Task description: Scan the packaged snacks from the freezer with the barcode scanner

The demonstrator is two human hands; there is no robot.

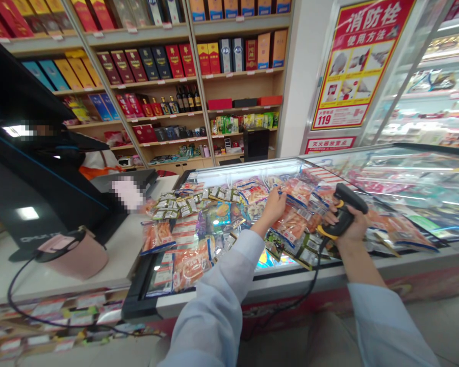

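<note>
Head view: light-blue sleeves at the bottom edge, both forearms reaching forward. Left hand (273,206): fingers (280,195) bunched together on an orange snack pack (295,191); can't tell if clamped or only touching. Right hand (348,227): fingers wrapped shut around a black-and-yellow handheld barcode scanner (348,206), its head angled over the packs. Black cable (309,285) drops from below the right fingers, over the front of the freezer and out of view at the bottom.

Mixed retail packs (222,229) lie heaped below and left of the left fingers, with more right of the right fingers, all in a glass-edged chest freezer (290,279).

Further left of the fingers: white bench (126,250), pink holder (74,257), black till screen (30,204). Beyond the fingers: wooden shelves (164,84) of boxed liquor, then a red fire-hydrant poster (363,63) upper right.

Handling note: a flat, unwrinkled label should read best, so pin the pack taut and keep the scanner head square to it, clear of glare.
</note>
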